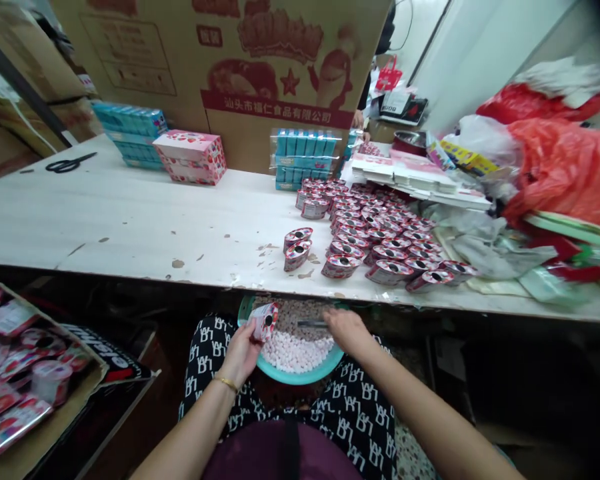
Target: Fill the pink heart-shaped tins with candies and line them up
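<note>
1. Filling looks like the step in hand: the left hand (240, 357) is closed around one heart-shaped cup (264, 320) and holds it tilted over the teal bowl (325, 370) on the lap, just below the table (130, 220) edge.
2. The right hand (347, 330) reaches into the bowl with its fingers curled down over the small white and pink candies (295, 353). A thin dark strip (311, 324) sits at its fingertips; I cannot tell whether they grip it.
3. My read of the next move: it calls for keeping the cup mouth over the bowl so stray candies fall back in, and for a small, controlled portion, since the opening is narrow.
4. More red-labelled cups (380, 233) of the same kind stand massed on the table, right of centre. Two more (297, 248) lie on their sides just left of them.
5. Writing: the big carton (260, 67) behind carries a red band reading 汕头市福仁食品有限公司. Its other print is too blurred to read.
6. The cup labels are red and white with a dark spot on top; the text is too small to read.
7. The pink boxes (193, 157) and blue packs (305, 157) have print, none of it legible.
8. The trousers carry a repeated white monogram; the letters are unclear.
9. Also there: scissors (69, 163) at far left, red plastic bags (565, 167) at right, and a cardboard tray (45, 437) of wrapped packs at lower left.
</note>
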`<action>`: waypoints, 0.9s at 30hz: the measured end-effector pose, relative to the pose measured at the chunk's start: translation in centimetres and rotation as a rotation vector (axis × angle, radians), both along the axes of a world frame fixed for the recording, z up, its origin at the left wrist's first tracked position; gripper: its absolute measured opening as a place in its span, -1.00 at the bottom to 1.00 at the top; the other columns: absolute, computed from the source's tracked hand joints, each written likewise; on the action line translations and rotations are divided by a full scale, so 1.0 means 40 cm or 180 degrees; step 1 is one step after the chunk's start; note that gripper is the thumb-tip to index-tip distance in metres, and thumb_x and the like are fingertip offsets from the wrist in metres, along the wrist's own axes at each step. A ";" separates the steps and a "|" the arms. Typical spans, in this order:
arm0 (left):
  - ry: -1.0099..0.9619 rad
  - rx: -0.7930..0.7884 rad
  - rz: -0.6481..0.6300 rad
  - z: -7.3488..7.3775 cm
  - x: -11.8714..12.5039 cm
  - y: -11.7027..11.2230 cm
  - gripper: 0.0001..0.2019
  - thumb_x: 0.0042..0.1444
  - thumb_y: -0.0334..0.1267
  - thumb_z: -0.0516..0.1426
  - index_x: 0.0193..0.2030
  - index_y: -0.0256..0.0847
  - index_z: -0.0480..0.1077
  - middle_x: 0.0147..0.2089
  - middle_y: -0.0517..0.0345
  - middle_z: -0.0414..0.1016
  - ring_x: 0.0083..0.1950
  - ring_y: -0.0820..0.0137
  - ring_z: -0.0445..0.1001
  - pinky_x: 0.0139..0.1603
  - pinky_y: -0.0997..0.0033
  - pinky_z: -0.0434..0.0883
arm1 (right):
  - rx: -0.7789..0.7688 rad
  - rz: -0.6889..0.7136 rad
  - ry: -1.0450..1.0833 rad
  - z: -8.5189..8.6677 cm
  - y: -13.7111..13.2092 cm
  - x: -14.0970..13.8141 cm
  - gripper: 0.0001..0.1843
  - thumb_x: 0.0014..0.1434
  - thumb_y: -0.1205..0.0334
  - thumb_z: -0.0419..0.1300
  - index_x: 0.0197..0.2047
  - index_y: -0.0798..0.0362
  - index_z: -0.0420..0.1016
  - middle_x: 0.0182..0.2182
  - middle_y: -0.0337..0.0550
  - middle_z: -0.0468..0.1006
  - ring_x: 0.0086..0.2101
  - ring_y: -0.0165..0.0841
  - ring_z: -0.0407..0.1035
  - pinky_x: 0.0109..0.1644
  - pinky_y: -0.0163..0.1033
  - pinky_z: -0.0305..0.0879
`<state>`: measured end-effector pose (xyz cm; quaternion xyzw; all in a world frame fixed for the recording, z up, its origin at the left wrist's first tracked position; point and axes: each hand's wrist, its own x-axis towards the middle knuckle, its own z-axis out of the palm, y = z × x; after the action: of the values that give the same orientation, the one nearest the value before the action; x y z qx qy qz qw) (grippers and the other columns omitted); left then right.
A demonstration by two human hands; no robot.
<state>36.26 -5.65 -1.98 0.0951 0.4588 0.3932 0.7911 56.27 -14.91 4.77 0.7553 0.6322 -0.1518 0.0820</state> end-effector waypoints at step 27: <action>-0.0260 -0.0411 0.0067 -0.004 0.041 -0.021 -0.90 0.04 -0.46 0.04 -0.34 -0.32 0.37 -0.45 0.09 0.44 -0.48 0.50 0.39 -0.42 0.51 0.37 | 0.0256 0.0634 -0.0131 0.127 0.053 -0.089 -0.75 0.11 0.32 -0.07 -0.18 0.00 0.35 -0.32 -0.10 0.48 -0.29 -0.28 0.37 -0.26 -0.23 0.20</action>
<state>37.91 -6.47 -2.15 0.0229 0.4516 0.3747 0.8094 52.72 -12.79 9.85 0.6944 0.7079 -0.1019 0.0793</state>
